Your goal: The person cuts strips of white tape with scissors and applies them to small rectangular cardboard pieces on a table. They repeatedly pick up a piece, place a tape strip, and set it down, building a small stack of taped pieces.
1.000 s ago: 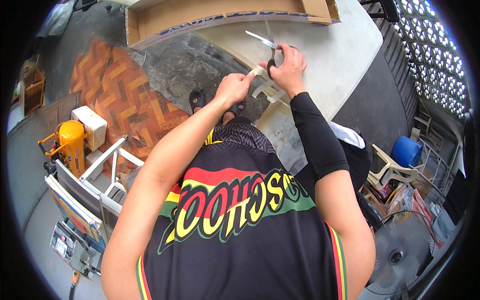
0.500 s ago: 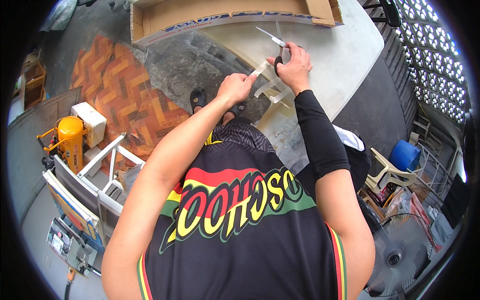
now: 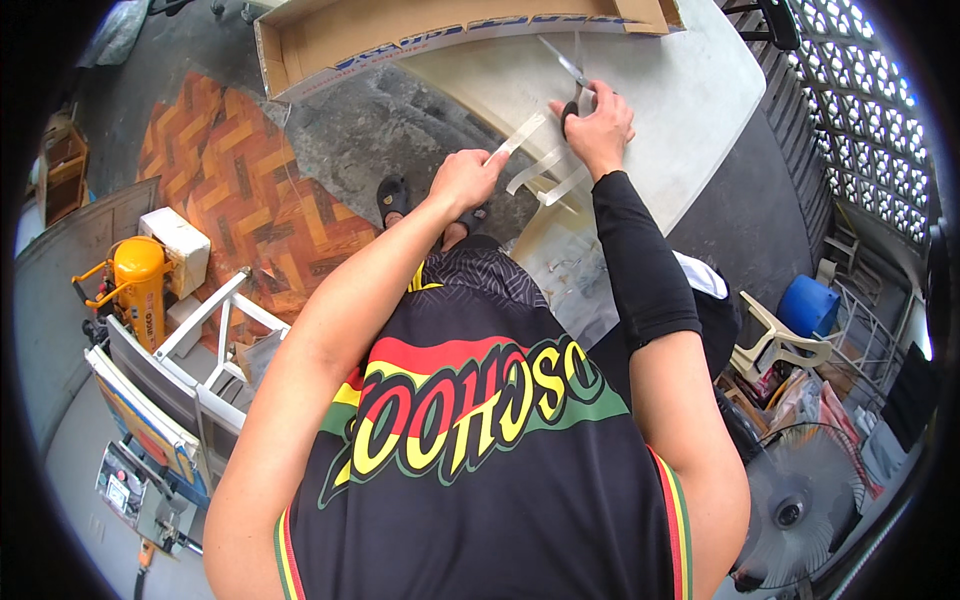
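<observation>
The left hand [image 3: 468,180] pinches one end of a pale, see-through strip [image 3: 520,137] between thumb and fingers, and the strip stretches up and rightward toward the edge of the white surface [image 3: 690,120]; whether its far end touches that edge I cannot tell. The right hand [image 3: 603,130] grasps a pair of scissors [image 3: 571,110] by the dark handles, above the surface, the blades parted and pointing away from the person. Two curled strips [image 3: 535,172] hang at the near edge, between the hands. Beyond the scissors lies a long, open cardboard box [image 3: 350,72].
</observation>
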`<act>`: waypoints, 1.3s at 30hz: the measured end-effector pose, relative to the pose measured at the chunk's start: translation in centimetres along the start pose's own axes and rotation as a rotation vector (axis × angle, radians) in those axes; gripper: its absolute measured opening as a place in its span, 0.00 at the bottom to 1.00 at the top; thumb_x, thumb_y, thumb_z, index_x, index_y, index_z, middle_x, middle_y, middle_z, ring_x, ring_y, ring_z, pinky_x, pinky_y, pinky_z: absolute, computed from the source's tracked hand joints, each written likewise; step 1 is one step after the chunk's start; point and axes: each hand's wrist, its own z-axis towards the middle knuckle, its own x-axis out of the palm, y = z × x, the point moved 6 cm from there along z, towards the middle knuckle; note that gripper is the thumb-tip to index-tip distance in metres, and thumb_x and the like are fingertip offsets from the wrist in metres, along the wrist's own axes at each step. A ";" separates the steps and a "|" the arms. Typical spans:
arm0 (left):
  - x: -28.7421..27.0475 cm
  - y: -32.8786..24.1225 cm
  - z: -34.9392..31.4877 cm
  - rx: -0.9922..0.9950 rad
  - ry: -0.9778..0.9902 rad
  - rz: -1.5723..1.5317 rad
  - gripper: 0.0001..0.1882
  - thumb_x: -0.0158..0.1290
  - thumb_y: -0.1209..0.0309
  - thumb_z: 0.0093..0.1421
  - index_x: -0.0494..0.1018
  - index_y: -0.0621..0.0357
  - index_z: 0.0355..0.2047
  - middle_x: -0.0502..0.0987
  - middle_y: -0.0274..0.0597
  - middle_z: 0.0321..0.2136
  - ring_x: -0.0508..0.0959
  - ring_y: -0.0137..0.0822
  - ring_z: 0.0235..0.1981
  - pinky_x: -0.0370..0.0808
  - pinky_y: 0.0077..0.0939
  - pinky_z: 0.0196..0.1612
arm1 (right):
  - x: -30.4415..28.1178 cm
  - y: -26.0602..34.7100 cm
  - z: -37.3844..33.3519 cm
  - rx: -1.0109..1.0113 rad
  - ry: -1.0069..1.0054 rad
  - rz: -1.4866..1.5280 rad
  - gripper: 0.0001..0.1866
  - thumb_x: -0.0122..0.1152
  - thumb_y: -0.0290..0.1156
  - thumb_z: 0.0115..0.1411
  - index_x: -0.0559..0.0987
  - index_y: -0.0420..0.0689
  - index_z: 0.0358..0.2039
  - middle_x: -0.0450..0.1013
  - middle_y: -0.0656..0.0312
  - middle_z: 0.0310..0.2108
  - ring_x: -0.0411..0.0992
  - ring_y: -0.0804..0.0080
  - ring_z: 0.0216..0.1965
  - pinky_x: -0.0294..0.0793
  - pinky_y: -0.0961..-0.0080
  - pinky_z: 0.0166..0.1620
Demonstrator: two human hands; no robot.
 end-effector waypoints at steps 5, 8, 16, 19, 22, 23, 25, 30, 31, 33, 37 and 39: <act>-0.2 0.3 -1.0 0.035 0.034 -0.039 0.27 0.49 0.49 0.68 0.79 0.64 0.30 0.79 0.44 0.20 0.80 0.38 0.24 0.75 0.34 0.33 | 0.7 1.6 -1.2 -0.008 -0.023 -0.083 0.44 0.76 0.60 0.42 0.72 0.52 0.57 0.64 0.53 0.57 0.55 0.51 0.64 0.50 0.47 0.63; -0.5 0.9 -2.6 0.085 0.022 0.042 0.26 0.48 0.50 0.68 0.79 0.64 0.32 0.80 0.45 0.21 0.81 0.40 0.24 0.75 0.35 0.33 | 0.6 1.7 -1.0 0.018 -0.008 -0.095 0.45 0.77 0.60 0.42 0.72 0.52 0.57 0.64 0.53 0.57 0.55 0.51 0.63 0.50 0.47 0.64; -1.5 3.6 -3.4 -0.032 0.120 0.082 0.26 0.47 0.50 0.68 0.80 0.63 0.30 0.80 0.44 0.20 0.82 0.39 0.26 0.75 0.35 0.32 | 0.7 1.7 -0.8 0.035 0.029 -0.117 0.45 0.77 0.60 0.42 0.72 0.53 0.58 0.64 0.53 0.58 0.55 0.50 0.64 0.50 0.48 0.64; -1.9 4.7 -3.9 -0.045 0.109 0.058 0.28 0.46 0.49 0.68 0.80 0.63 0.28 0.81 0.43 0.20 0.83 0.38 0.25 0.76 0.34 0.32 | 0.9 1.7 -0.8 0.035 0.031 -0.114 0.45 0.76 0.60 0.42 0.72 0.53 0.58 0.63 0.53 0.58 0.53 0.50 0.64 0.50 0.47 0.64; -1.8 5.7 -4.1 -0.119 0.121 0.101 0.24 0.49 0.50 0.67 0.80 0.62 0.36 0.80 0.43 0.19 0.83 0.37 0.25 0.76 0.33 0.33 | 0.6 1.8 -0.7 0.034 0.053 -0.126 0.44 0.76 0.61 0.43 0.72 0.52 0.58 0.64 0.53 0.58 0.55 0.51 0.64 0.49 0.46 0.64; -2.0 5.5 -4.0 -0.093 0.078 0.111 0.22 0.50 0.53 0.67 0.78 0.61 0.40 0.80 0.43 0.20 0.82 0.36 0.24 0.76 0.32 0.32 | 0.4 1.9 -0.5 0.033 0.061 -0.132 0.44 0.75 0.61 0.44 0.72 0.52 0.58 0.65 0.53 0.58 0.56 0.52 0.64 0.49 0.46 0.64; -2.4 5.1 -3.9 -0.065 -0.015 0.146 0.20 0.53 0.58 0.66 0.76 0.61 0.49 0.80 0.44 0.21 0.82 0.35 0.24 0.77 0.29 0.31 | -1.0 2.2 -0.6 -0.065 0.078 -0.089 0.44 0.75 0.61 0.45 0.72 0.50 0.57 0.70 0.54 0.52 0.64 0.56 0.58 0.56 0.49 0.61; -1.4 4.5 -3.0 -0.072 0.243 -0.285 0.20 0.56 0.69 0.65 0.72 0.63 0.56 0.80 0.41 0.33 0.81 0.30 0.24 0.81 0.25 0.29 | -5.3 -1.1 -6.2 -0.075 0.669 0.394 0.31 0.81 0.47 0.48 0.75 0.41 0.43 0.71 0.65 0.18 0.70 0.78 0.19 0.67 0.77 0.24; -1.3 4.5 -2.7 -0.104 0.270 -0.331 0.19 0.55 0.69 0.65 0.73 0.63 0.55 0.80 0.41 0.34 0.80 0.30 0.24 0.81 0.25 0.29 | -4.9 -2.3 -8.5 0.121 0.903 0.514 0.26 0.79 0.41 0.51 0.75 0.41 0.42 0.69 0.68 0.16 0.69 0.81 0.16 0.65 0.80 0.21; -1.2 4.4 -2.1 -0.129 0.286 -0.393 0.16 0.56 0.67 0.66 0.77 0.63 0.50 0.80 0.39 0.37 0.79 0.30 0.24 0.81 0.24 0.29 | -4.7 -3.9 -12.3 0.327 1.076 0.514 0.24 0.77 0.38 0.54 0.75 0.40 0.44 0.70 0.67 0.16 0.72 0.79 0.17 0.69 0.77 0.19; -1.6 4.8 -2.2 -0.189 0.268 -0.420 0.17 0.57 0.61 0.67 0.80 0.64 0.46 0.81 0.40 0.36 0.78 0.27 0.22 0.77 0.20 0.26 | -2.5 -3.8 -15.8 0.351 1.185 0.450 0.30 0.77 0.44 0.53 0.76 0.38 0.48 0.71 0.66 0.17 0.74 0.79 0.19 0.73 0.77 0.19; -1.7 4.5 -2.4 -0.181 0.267 -0.408 0.18 0.57 0.60 0.67 0.80 0.64 0.46 0.81 0.40 0.36 0.78 0.27 0.21 0.77 0.20 0.26 | -1.2 -3.0 -16.1 0.334 1.183 0.463 0.32 0.78 0.45 0.52 0.76 0.37 0.49 0.72 0.65 0.17 0.74 0.79 0.19 0.73 0.77 0.19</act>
